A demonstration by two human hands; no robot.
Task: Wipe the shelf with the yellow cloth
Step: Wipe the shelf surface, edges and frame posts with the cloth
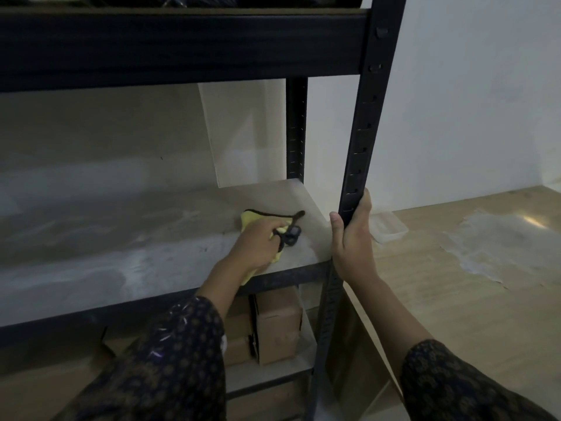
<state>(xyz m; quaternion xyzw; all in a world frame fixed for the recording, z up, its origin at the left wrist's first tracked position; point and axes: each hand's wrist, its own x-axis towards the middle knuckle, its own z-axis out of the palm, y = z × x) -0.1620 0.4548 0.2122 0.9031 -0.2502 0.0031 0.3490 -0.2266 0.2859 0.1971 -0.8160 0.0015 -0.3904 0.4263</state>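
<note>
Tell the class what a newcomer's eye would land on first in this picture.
The yellow cloth stands out, pressed under the left hand near the right end of the pale shelf. Next, the right hand gripping the black upright post at the shelf's front corner.

Cardboard boxes (277, 328) on the lower tier, clear plastic container (388, 227) on the wooden floor (455, 299).

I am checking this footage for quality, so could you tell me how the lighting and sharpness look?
Head view: dim overall, the shelf in shadow; brightest on the wall and a glare patch on the floor; the left hand on the yellow cloth is slightly soft; the upright post leans from wide-angle distortion.
</note>
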